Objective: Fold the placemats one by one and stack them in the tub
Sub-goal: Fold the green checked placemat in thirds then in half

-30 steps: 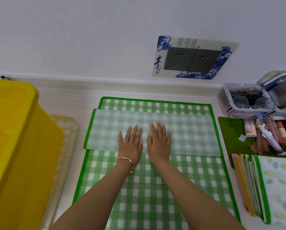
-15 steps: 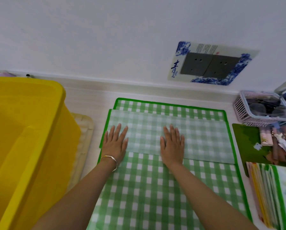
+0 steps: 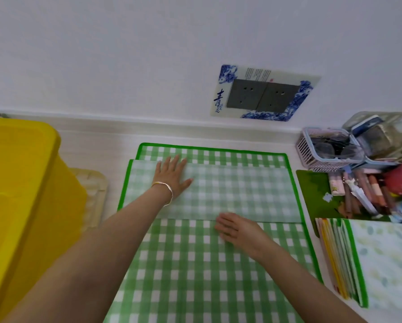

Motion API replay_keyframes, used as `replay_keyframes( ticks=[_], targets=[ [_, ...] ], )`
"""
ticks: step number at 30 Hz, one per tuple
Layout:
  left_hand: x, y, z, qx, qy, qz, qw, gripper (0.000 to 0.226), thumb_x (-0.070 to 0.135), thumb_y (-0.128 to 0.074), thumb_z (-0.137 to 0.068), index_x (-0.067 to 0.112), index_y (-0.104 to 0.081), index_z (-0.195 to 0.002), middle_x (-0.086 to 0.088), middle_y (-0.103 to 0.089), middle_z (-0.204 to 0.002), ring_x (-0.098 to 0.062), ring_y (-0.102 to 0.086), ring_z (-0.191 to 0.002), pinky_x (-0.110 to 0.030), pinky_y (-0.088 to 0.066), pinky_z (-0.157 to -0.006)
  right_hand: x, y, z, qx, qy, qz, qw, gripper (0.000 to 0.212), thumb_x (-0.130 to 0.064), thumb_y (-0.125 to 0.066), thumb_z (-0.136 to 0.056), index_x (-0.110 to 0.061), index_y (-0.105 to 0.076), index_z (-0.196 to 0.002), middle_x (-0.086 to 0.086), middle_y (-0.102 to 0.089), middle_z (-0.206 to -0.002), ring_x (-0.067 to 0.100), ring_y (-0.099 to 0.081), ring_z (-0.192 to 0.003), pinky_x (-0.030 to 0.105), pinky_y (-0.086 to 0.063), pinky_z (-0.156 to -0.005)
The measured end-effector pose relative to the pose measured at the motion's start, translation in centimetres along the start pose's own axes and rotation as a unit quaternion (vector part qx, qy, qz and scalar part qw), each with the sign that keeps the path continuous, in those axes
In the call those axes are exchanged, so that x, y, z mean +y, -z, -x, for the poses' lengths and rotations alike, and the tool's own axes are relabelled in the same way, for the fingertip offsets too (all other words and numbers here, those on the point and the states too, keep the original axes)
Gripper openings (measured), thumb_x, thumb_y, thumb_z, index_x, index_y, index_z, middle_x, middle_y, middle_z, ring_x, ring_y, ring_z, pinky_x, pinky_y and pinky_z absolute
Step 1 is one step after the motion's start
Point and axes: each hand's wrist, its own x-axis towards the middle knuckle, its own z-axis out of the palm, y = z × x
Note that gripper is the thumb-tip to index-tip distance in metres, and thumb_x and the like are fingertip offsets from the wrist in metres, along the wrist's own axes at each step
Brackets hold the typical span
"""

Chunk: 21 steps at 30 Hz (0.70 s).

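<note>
Green-and-white gingham placemat (image 3: pixel 195 264), green-bound edge, lies flat mid-worktop; its far edge is near the wall, its near end runs out of frame. Across its far half lies a paler folded panel (image 3: pixel 242 194) - back side up, same check, green edging at both ends. The panel's far edge stops just short of the mat's far edge; its near edge is a straight line across the mat. Can't tell whether it's one mat or two. Yellow plastic tub (image 3: pixel 32 183) - upright, open top - stands at the worktop's left edge, apart from the mat.
</note>
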Motion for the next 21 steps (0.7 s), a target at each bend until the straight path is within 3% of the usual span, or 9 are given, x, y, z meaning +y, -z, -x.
replay_keyframes(
  ticks=[4,10,13,17,21],
  targets=[
    [0.0,0.3,-1.0,-0.031,-0.015,0.006,0.999,0.072,0.058,-0.030,-0.093,0.023,-0.004,-0.150,-0.001,-0.007,-0.157,-0.023,-0.001,-0.145,-0.042,0.001,-0.116,0.8,1.1,0.7,-0.003,-0.045,-0.096,0.994,0.039,-0.018,-0.044,-0.098,0.004,-0.044,-0.130,0.019,-0.053,-0.129,0.030,-0.054,-0.114,0.040,-0.044,-0.097],
    [-0.7,0.0,-0.9,0.052,0.002,0.058,0.997,0.057,0.049,-0.046,-0.091,0.018,-0.037,-0.138,-0.008,-0.038,-0.138,-0.026,-0.033,-0.130,-0.036,-0.023,-0.108,1.5,1.2,0.4,0.005,-0.057,-0.191,0.980,0.042,-0.015,-0.048,-0.097,0.005,-0.039,-0.132,0.021,-0.049,-0.134,0.032,-0.047,-0.125,0.040,-0.044,-0.094],
    [-1.1,0.2,-0.7,0.060,0.022,0.055,0.996,0.048,0.047,-0.046,-0.092,0.015,-0.045,-0.128,-0.010,-0.045,-0.130,-0.027,-0.039,-0.123,-0.036,-0.030,-0.100,1.6,1.0,0.0,0.018,-0.061,-0.208,0.976,0.034,-0.015,-0.051,-0.095,0.005,-0.047,-0.122,0.020,-0.055,-0.119,0.029,-0.054,-0.111,0.039,-0.046,-0.089],
    [-1.5,0.6,0.5,0.038,0.043,0.087,0.995,0.038,0.044,-0.044,-0.094,0.014,-0.052,-0.117,-0.012,-0.051,-0.123,-0.030,-0.045,-0.115,-0.037,-0.038,-0.090,2.2,1.1,-0.4,0.062,-0.035,-0.169,0.983,0.012,-0.013,-0.053,-0.094,-0.004,-0.056,-0.102,0.012,-0.058,-0.094,0.024,-0.057,-0.087,0.035,-0.051,-0.075],
    [-1.0,0.9,2.1,-0.012,0.050,0.190,0.980,0.032,0.036,-0.047,-0.095,0.012,-0.063,-0.108,-0.015,-0.053,-0.117,-0.032,-0.058,-0.095,-0.032,-0.044,-0.079,2.5,1.3,-0.2,0.116,0.042,-0.036,0.992,0.011,-0.016,-0.048,-0.097,-0.013,-0.055,-0.105,0.006,-0.060,-0.103,0.019,-0.060,-0.091,0.029,-0.052,-0.072]
  ],
)
